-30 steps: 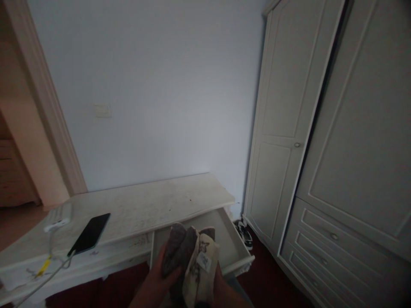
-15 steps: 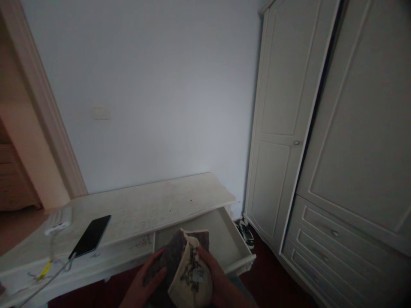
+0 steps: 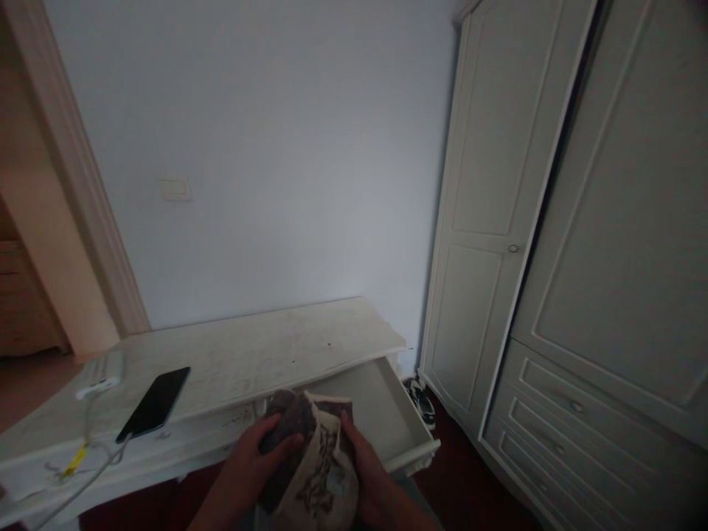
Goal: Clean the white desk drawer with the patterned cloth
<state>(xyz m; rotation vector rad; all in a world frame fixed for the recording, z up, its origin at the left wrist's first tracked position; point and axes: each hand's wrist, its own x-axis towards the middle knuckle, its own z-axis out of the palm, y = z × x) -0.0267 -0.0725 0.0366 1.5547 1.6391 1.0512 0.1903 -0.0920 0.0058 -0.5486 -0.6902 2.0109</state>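
Note:
At the bottom centre, in front of the open drawer (image 3: 417, 442), a cream cloth piece (image 3: 324, 479) with a dark printed pattern is held up between my hands. It looks like a pouch, though its exact kind is unclear. My right hand (image 3: 368, 468) grips its right side. Bunched against its left side is a dark grey cloth-like bundle (image 3: 293, 420). My left hand (image 3: 254, 457) is closed around that bundle, thumb on top. A dark flap of the same colour shows behind the cream edge near my right fingers.
The drawer belongs to a worn white table (image 3: 265, 339) against the wall. On its left lie a phone (image 3: 158, 402) with a cable and a white power strip (image 3: 102, 372). Dark shoes (image 3: 420, 402) sit on the floor by the white wardrobe (image 3: 470, 295).
My left hand and the dark bundle have moved slightly up, the bundle now bunched higher beside the cream cloth. The cream cloth has shifted a little left and down.

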